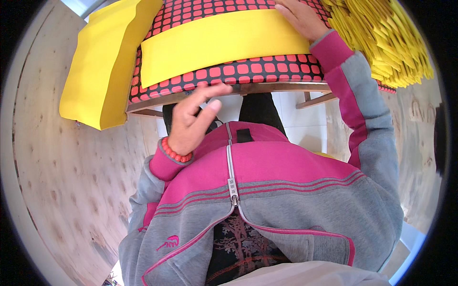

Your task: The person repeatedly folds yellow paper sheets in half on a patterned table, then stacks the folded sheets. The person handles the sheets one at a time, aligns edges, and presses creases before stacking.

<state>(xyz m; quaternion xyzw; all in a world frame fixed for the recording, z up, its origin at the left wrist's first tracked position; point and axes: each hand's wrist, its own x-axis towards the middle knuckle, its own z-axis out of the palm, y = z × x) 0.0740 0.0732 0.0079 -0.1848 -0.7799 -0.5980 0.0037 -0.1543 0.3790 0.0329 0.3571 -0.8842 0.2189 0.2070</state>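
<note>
Nearest, the left hand [191, 120] hovers by the near edge of the red-and-black tabletop [253, 69], its fingers loosely parted and holding nothing. Beyond, the yellow strip [219, 43] lying across it should be light and pliable, best lifted by its left end, and looks matte, smooth and long; the right hand [304, 21] extends over its far right end, grip unclear

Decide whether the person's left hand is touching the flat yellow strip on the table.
Apart: the head view shows a band of red-and-black cloth between the left hand and the near edge of the flat yellow strip.
</note>
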